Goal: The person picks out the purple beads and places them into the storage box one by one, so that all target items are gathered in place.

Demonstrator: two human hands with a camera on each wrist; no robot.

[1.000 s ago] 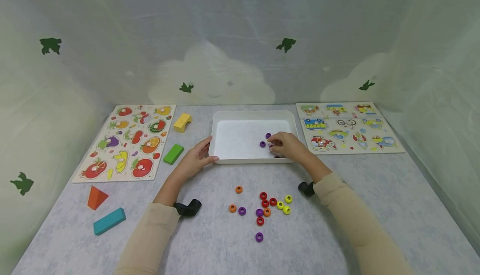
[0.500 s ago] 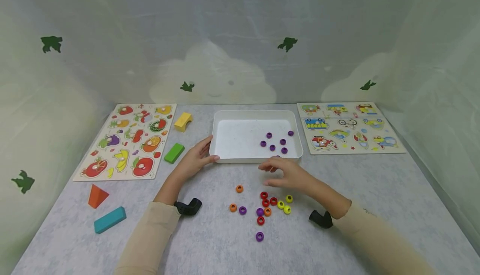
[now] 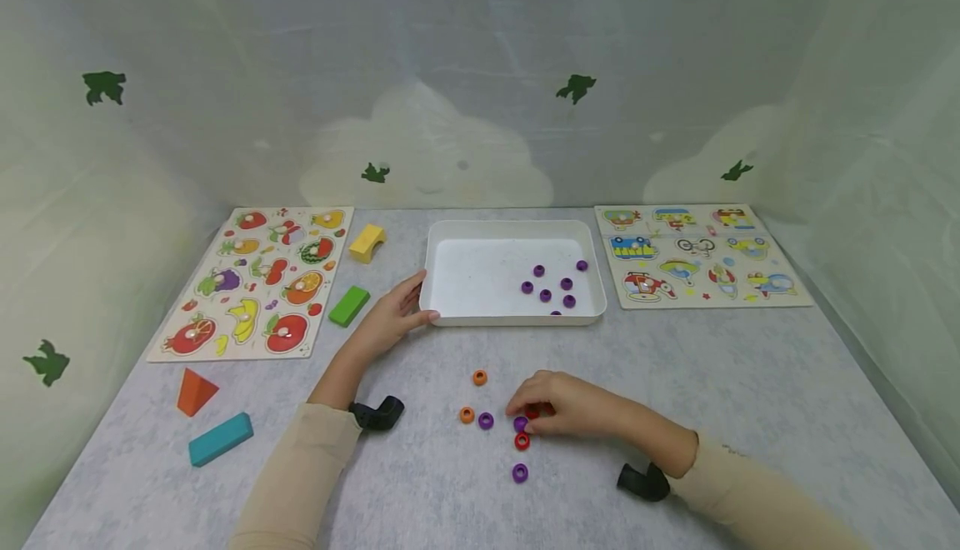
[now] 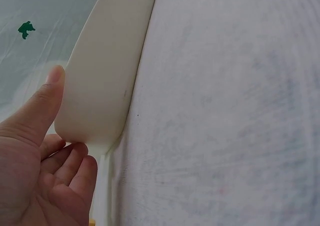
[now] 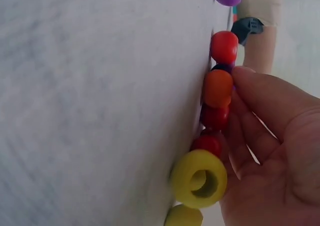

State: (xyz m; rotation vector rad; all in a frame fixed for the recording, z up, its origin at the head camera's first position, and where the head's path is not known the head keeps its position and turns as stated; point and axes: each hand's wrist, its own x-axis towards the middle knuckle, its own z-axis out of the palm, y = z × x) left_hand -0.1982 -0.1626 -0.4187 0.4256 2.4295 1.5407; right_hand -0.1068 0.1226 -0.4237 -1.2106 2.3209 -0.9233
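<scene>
My left hand [image 3: 386, 321] holds the front left corner of the white tray [image 3: 480, 321]. In the left wrist view its thumb lies at the rim and the fingers bend round the corner of the tray wall [image 4: 100, 75]. Several purple beads [image 3: 566, 284] lie in the tray's right half. On the table, my right hand [image 3: 573, 404] pinches a purple bead [image 3: 520, 423] between thumb and fingers. Beside it are a red bead [image 3: 522, 442], an orange bead [image 5: 218, 89] and a yellow bead [image 5: 199, 178]. The hand hides several beads from the head view.
Orange beads [image 3: 467, 415] and another purple bead [image 3: 520, 473] lie nearby. A fruit puzzle board [image 3: 255, 283] is at left, a vehicle puzzle board [image 3: 697, 258] at right. Yellow [image 3: 367, 243], green [image 3: 348, 307], orange [image 3: 197, 392] and teal [image 3: 221, 440] blocks lie at left.
My right hand has come out of the tray, leaving purple beads there, and moved toward me down to the loose beads, where it pinches a purple one. The left hand stays at the tray.
</scene>
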